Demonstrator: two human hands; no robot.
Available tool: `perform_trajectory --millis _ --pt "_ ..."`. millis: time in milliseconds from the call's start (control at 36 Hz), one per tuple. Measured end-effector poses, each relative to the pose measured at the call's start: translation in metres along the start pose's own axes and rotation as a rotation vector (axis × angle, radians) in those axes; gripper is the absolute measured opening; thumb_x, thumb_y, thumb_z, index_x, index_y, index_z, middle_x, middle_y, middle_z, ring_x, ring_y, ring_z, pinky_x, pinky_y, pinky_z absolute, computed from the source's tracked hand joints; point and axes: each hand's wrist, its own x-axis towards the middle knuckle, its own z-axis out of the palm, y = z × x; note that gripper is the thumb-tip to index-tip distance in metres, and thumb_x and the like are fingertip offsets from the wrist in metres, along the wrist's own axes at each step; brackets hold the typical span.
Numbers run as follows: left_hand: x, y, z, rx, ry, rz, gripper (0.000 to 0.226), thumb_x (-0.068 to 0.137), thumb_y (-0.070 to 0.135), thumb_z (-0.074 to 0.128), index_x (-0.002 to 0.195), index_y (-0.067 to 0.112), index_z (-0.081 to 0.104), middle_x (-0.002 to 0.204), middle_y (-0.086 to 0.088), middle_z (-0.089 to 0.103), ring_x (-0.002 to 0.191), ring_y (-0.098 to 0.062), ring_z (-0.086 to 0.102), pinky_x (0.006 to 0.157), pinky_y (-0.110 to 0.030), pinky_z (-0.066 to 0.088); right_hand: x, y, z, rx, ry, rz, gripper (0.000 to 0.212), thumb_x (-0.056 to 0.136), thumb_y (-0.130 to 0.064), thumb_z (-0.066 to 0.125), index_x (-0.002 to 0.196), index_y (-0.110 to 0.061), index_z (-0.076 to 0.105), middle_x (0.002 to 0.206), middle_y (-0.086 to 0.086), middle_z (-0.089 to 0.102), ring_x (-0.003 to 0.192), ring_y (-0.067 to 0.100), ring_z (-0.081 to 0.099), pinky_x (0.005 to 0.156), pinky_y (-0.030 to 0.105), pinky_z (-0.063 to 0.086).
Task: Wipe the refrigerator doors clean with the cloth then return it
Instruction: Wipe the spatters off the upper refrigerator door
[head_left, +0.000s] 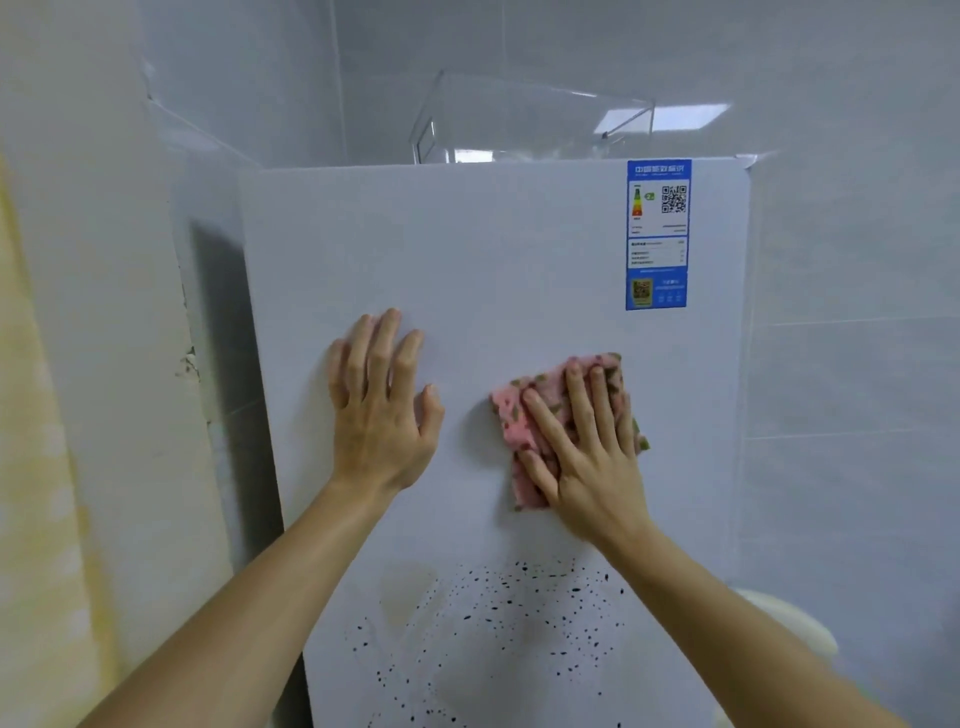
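**Item:** cloth (508, 411), pink with a green-brown pattern, bunched in folds.

**Location:** pressed against the white refrigerator door (493, 260), right of centre, below and left of the blue energy label (657, 234).

**Handling (judged):** soft, light and limp. No shape would be held unaided, and it would drop if the pressure were released. An easy glide over the smooth door is expected. Hold is best taken by palm pressure across the middle, or by a pinch at the exposed left edge for carrying.

**Right grip** (587, 457): laid over the cloth with fingers straight and spread, nothing curled round it. Cloth is seen past the fingertips and to the left.

**Left grip** (382, 410): flat on bare door with fingers extended and nothing held, left of the cloth and apart from it.

**Noted:** dark specks (493, 623) lower on the door, below both grips, judged not yet wiped.
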Motion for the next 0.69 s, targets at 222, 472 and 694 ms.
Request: perform_trajectory --millis 222,472,694 --pt "0.001 -0.002 0.0 0.034 -0.003 0.008 0.057 0.098 0.026 0.051 0.15 0.006 0.046 0.165 -0.019 0.036 0.155 -0.04 0.027 0.127 -0.06 0.017 0.146 0.044 -0.042 0.0 0.113 0.239 0.064 0.109 -0.053 0.031 0.167 -0.026 0.023 0.173 0.022 0.01 0.161 0.041 0.006 0.13 0.053 -0.001" --pt "-0.003 0.006 0.006 0.038 0.022 -0.019 0.058 0.097 0.023 0.05 0.151 0.004 0.043 0.165 -0.02 0.036 0.155 -0.041 0.027 0.126 -0.062 0.019 0.037 0.047 -0.012 0.0 0.174 0.196 0.063 0.111 -0.044 0.039 0.166 -0.02 0.024 0.173 0.023 0.011 0.16 0.043 0.009 0.128 0.062 0.013" --pt "-0.002 0.022 0.01 0.044 0.024 -0.065 0.059 0.094 0.019 0.055 0.149 0.001 0.047 0.163 -0.026 0.036 0.153 -0.046 0.028 0.126 -0.063 0.017 -0.097 0.068 0.002 0.067 -0.064 0.08 0.066 0.106 -0.058 0.039 0.165 -0.032 0.026 0.173 0.02 0.012 0.159 0.047 0.012 0.125 0.068 0.015"
